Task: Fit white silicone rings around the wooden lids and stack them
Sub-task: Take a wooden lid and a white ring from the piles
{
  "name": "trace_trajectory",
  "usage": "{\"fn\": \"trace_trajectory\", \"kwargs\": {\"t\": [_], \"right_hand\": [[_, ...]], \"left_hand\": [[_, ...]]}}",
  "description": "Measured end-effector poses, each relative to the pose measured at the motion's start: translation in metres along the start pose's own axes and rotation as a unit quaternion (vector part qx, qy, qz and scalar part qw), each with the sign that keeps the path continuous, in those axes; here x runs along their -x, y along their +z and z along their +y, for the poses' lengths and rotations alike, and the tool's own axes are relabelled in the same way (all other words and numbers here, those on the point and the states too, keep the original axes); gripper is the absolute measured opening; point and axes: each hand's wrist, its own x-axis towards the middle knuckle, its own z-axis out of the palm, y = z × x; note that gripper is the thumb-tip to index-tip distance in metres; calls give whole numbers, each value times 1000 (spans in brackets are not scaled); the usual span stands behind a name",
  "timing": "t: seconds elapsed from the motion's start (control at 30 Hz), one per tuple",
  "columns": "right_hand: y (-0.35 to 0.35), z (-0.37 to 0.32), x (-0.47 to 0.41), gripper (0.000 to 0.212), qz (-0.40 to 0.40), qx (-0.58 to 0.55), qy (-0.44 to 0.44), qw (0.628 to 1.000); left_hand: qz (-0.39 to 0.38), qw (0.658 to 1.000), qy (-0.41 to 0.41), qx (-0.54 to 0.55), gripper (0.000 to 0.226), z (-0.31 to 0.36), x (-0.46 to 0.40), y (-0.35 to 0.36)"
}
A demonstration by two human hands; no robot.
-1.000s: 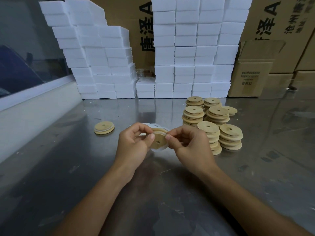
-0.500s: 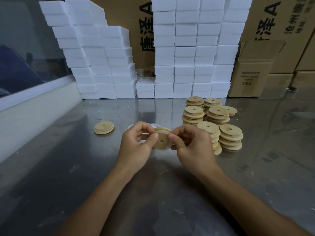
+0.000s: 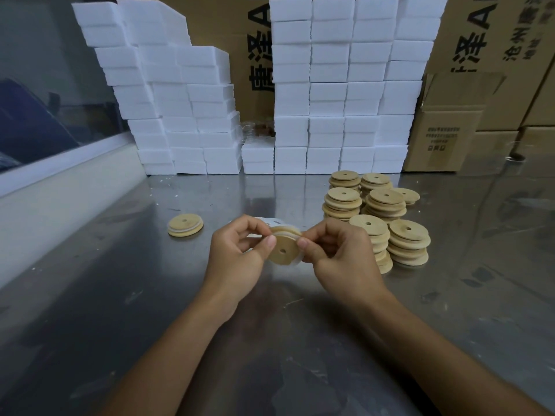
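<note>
The steel worktop (image 3: 126, 295) carries everything in hand. At its back edge stand two walls of white foam blocks (image 3: 339, 85), with printed cardboard cartons (image 3: 495, 34) behind them and one smaller open carton (image 3: 444, 130) at the right. That carton is the only container in view, and its inside cannot be seen from here. Something clear and glassy shows in the gap between the foam walls, too small to name.

Most of the job looks undone. The piles of bare wooden lids (image 3: 378, 214), several stacks close together right of centre, show no white edge that I can make out, so I judge them still waiting for rings. Only one finished lid (image 3: 185, 225), with a white band round its rim, lies alone well to the left; no finished stack has begun there.

The wooden lid (image 3: 283, 250) now being worked is held up above the worktop between both hands, tilted on edge. The left hand (image 3: 237, 259) pinches its left rim in a narrow grip; the right hand (image 3: 339, 259) pinches the right rim, pressing the white silicone ring (image 3: 285, 233) into place. The ring shows along the top and lower right edge, so it seems partly seated. A few loose rings (image 3: 270, 220) lie just behind the hands.
</note>
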Motion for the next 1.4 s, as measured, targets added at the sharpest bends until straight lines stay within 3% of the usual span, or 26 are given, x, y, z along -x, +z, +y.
{"fn": "trace_trajectory", "kwargs": {"t": [0.17,0.27,0.4,0.57,0.87,1.13,1.23,1.4], "right_hand": [[4,-1,4,11,10,-6,7,1000],[3,0,3,10,13,-15,13,1000],[1,3,3,14,16,42,-29,999],[1,3,7,12,17,124,-82,989],[-2,3,0,21,6,55,-21,998],[2,1,2,5,3,45,-33,998],[2,2,2,6,13,30,-29,999],[1,4,5,8,23,53,-58,997]], "left_hand": [[17,989,-91,116,35,2,0,2],[9,985,-115,132,30,2,1,4],[-3,1000,-24,19,25,1,3,4],[-32,994,66,-77,23,0,4,5],[-27,994,65,-84,30,-1,1,4],[23,994,-66,82,33,3,1,2],[5,992,-86,96,30,3,1,2],[-20,998,35,-40,25,2,1,3]]}}
